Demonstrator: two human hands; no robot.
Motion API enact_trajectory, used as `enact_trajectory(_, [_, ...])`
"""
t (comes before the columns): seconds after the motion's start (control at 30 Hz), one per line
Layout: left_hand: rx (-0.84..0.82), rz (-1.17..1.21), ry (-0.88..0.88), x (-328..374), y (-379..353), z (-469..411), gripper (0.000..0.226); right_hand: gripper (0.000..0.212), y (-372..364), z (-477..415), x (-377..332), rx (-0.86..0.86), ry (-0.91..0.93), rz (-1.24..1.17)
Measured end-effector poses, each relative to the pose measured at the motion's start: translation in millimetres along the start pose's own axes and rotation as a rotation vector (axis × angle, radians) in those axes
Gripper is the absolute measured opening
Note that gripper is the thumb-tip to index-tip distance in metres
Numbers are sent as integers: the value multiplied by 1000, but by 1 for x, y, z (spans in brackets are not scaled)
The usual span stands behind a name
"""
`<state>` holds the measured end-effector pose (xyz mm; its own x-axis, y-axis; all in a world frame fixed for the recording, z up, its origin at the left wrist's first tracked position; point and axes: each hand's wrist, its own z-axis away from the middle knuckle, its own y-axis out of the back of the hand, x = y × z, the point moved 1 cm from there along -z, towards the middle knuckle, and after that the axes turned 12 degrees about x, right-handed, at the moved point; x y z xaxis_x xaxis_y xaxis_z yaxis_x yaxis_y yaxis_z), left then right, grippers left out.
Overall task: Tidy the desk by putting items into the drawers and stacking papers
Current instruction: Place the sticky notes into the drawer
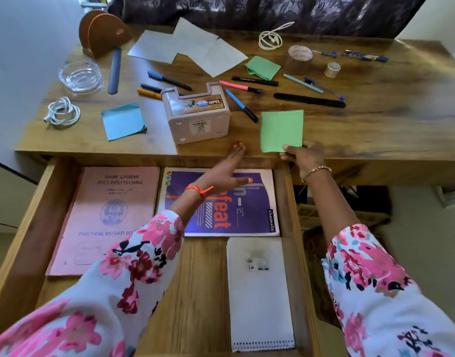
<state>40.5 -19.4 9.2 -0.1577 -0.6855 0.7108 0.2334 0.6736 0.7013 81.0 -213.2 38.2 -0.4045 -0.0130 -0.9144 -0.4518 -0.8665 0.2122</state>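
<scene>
**Green paper pinched, drawer wide open**

And the right hand has it: the green paper, just right of the plastic box, is pinched at its near corner, thumb on top and fingers underneath. Whether the sheet lies flat on the desk or is a touch lifted, I cannot tell. The left hand stretches forward with straight fingers and holds nothing, its tips at the desk's front edge just in front of the box.

In front of the box, on the person's side, the drawer stands pulled out. A pink record book, a purple notebook and a white spiral pad lie flat inside.

This looks like the paper-gathering step, with this sheet first in line. The next move calls for a clean lift without creasing that one-corner hold, then a choice. It could go down into the drawer, or onto a pile with the other green paper behind and right of the box. The blue notes left of the box and the white sheets behind it are not yet stacked, and the pens around the box are not yet put away.
</scene>
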Motion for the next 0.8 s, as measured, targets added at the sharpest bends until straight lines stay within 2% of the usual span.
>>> enact_trajectory(0.1, [57, 113, -5, -19, 7, 40, 94, 22, 2, 34, 22, -272, -88, -70])
enact_trajectory(0.2, [86, 154, 25, -48, 6, 85, 106, 31, -1, 77, 54, -463, -170, 39])
enact_trajectory(0.4, [27, 145, 42, -87, -3, 169, 117, 33, -22, 152, 128, -577, -329, 266])
enact_trajectory(0.53, [-13, 123, -13, -105, -10, 207, 120, 17, -32, 186, 159, -535, -380, 303])
enact_trajectory(0.63, [-21, 74, -9, -116, -14, 221, 122, 23, -30, 197, 172, -423, -355, 345])
enact_trajectory(0.7, [-51, 27, -23, -119, -18, 225, 119, 13, -27, 201, 175, -381, -339, 352])
enact_trajectory(0.8, [-102, -58, -64, -118, -26, 227, 103, 17, -24, 205, 179, -318, -324, 344])
